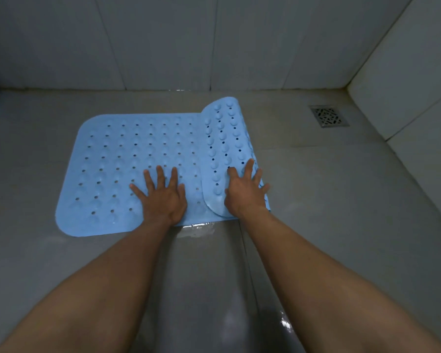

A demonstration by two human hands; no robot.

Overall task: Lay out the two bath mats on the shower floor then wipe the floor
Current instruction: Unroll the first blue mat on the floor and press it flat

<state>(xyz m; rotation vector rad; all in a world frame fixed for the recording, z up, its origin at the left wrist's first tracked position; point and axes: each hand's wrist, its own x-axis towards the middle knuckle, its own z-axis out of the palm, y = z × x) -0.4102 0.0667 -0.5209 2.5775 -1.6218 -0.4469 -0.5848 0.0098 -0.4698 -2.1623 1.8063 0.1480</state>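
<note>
A light blue bath mat [117, 159] with rows of holes lies on the grey shower floor [341, 212]. Its left part is flat. Its right end [223, 138] is folded back over itself, showing the underside with suction cups. My left hand [161, 194] presses flat on the mat's near edge, fingers spread. My right hand [245, 192] rests with spread fingers on the near part of the folded-over end. Only one mat is in view.
A square metal drain grate [328, 115] sits in the floor at the back right. Tiled walls [163, 42] close the back and the right side. A wet patch [196, 229] shines on the floor just in front of the mat.
</note>
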